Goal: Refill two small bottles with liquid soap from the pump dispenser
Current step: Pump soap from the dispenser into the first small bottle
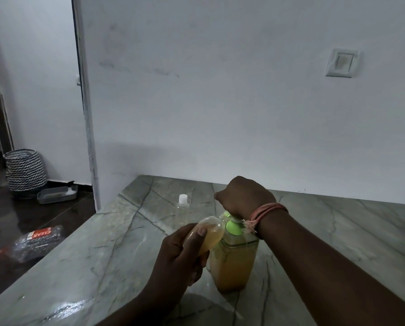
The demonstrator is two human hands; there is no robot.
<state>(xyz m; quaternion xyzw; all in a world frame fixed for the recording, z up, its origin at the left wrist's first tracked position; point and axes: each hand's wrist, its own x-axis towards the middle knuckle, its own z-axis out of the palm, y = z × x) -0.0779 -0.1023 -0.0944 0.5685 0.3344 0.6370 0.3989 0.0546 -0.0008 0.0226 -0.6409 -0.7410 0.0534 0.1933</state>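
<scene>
Grey-green marble counter [131, 236] — on it a pump dispenser [234, 262] and a capped clear bottle [182, 204].

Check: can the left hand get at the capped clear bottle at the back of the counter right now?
Probably not yet. The left hand holds a small bottle of soap at the pump dispenser. The capped bottle stands apart behind, with open counter around it.

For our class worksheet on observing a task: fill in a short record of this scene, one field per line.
surface: marble counter
left hand: holds small bottle, tilted, at the pump spout
right hand: on top of the pump dispenser
dispenser: upright, orange soap inside
second bottle: clear, white cap on, standing behind
</scene>
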